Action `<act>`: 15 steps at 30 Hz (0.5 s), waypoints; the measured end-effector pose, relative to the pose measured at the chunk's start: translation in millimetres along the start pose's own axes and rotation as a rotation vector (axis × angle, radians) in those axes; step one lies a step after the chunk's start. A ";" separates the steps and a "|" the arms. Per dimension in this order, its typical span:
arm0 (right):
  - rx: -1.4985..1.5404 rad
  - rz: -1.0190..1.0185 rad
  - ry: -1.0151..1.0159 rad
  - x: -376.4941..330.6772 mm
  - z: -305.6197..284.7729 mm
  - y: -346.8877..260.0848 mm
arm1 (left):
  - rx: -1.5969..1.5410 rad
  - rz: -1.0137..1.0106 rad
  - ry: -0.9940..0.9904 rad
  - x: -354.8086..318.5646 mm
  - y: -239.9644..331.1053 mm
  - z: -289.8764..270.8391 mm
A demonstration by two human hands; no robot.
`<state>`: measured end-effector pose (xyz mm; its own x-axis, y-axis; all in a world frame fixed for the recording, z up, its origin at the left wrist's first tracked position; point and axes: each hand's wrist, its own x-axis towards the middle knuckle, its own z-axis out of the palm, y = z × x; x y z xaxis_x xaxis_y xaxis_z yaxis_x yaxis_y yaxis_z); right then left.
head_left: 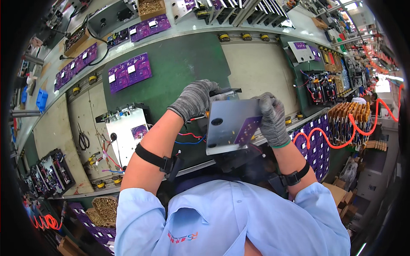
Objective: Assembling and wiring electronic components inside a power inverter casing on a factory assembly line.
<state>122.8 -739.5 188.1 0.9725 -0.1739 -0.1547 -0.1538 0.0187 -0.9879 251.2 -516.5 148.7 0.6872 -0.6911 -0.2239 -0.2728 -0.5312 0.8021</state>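
Observation:
A metal chassis (pixel 224 136) is held up, tilted, in front of my body. Its flat silver face shows a dark round hole and a purple circuit board (pixel 247 130) seen through a cutout. My left hand (pixel 194 100), in a grey knit glove, grips the chassis at its far left side; the fingertips are partly hidden. At the upper right edge my right hand (pixel 273 121), gloved alike, is closed on the same chassis. Red and blue wires (pixel 190 138) hang out to its left. Left of my left forearm, a second metal chassis (pixel 126 132) lies with a black cable across it.
A purple circuit board (pixel 130 72) lies on the green mat (pixel 183 59). Scissors (pixel 83 138) rest at the left. Boxes of brass screws stand at the far edge (pixel 150 7) and lower left (pixel 105 209). An orange coiled hose (pixel 350 136) hangs at the right.

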 end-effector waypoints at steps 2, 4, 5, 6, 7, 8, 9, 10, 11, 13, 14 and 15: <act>0.080 0.015 0.088 1.3 -2.2 -1.9 | 0.082 0.006 0.000 1.5 -0.8 0.5; 0.071 0.012 0.058 -1.3 -2.5 -3.9 | 0.076 0.003 0.005 0.9 0.6 0.9; 0.073 0.019 0.029 -2.7 -1.6 -4.1 | 0.060 0.010 0.011 -0.4 1.8 0.9; 0.068 0.009 0.033 -3.5 -0.7 -3.9 | 0.072 0.005 0.009 -2.1 3.4 0.9; 0.071 -0.016 -0.008 -3.7 0.0 -3.3 | 0.026 -0.007 0.017 -3.8 4.8 0.4; 0.080 -0.038 -0.047 -3.7 0.3 -2.3 | -0.021 -0.019 0.026 -5.1 6.3 -0.1; 0.070 -0.047 -0.050 -4.0 0.3 -1.2 | -0.021 -0.013 0.030 -6.2 7.6 -0.7; 0.038 -0.041 -0.064 -4.2 0.5 0.5 | -0.049 -0.022 0.021 -7.3 8.4 -1.2; 0.012 -0.030 -0.075 -3.8 0.8 2.4 | -0.079 -0.031 0.021 -7.9 9.0 -1.8; -0.034 -0.040 -0.108 -1.4 1.6 5.5 | -0.041 -0.038 0.018 -7.9 9.4 -2.2; -0.075 -0.045 -0.134 -0.1 2.2 6.6 | -0.007 -0.040 0.018 -7.6 9.2 -2.1; -0.071 -0.044 -0.140 0.9 2.8 7.3 | -0.005 -0.046 0.021 -7.1 8.7 -1.9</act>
<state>123.1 -736.7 180.8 0.9927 -0.0343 -0.1158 -0.1176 -0.0565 -0.9914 245.2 -515.2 158.4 0.7129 -0.6554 -0.2494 -0.2369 -0.5598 0.7941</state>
